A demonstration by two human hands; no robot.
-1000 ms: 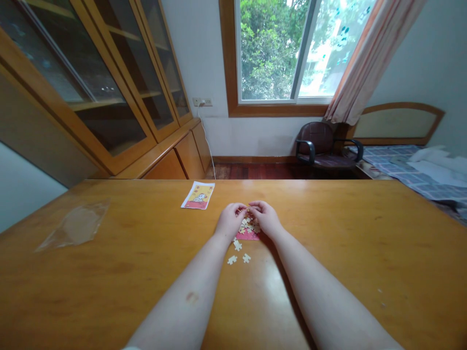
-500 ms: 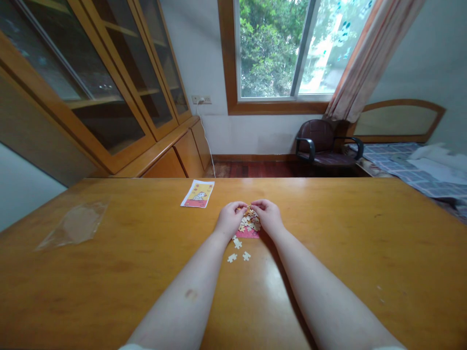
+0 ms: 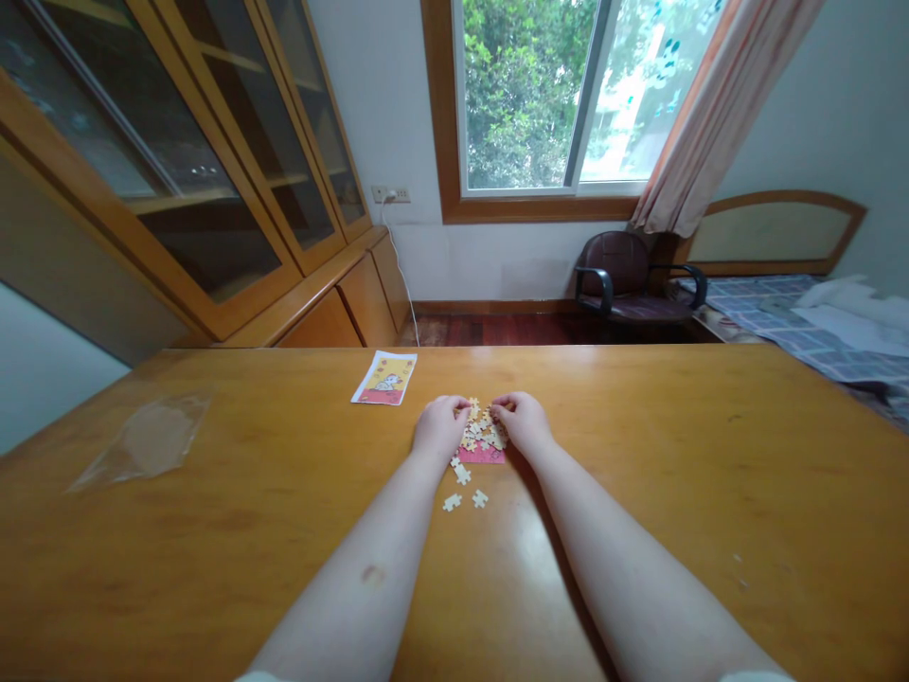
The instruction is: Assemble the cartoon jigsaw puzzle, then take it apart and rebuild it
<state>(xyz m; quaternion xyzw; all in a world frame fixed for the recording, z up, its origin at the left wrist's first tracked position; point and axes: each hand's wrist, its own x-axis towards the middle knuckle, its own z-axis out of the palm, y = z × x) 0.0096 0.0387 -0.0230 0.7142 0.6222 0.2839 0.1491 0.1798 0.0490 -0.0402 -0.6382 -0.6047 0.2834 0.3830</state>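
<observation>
Cream loose pieces lie on the table, nearer than left hand and right hand. Hands are apart, flanking the puzzle pile; can't tell if either pinches a piece. Picture card sits beyond and left of left hand; chair stands well past right hand.

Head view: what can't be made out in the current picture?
Head view, too small: whether the bare left hand or bare right hand pinches anything.
Head view, hidden: part of the flat pink puzzle section, covered by pale, knobbed jigsaw pieces.
Head view, too small: fine details on the rectangular yellow-and-pink picture sheet.
Head view, cut off: the top of the wood-framed glass window, by the upper edge.
</observation>
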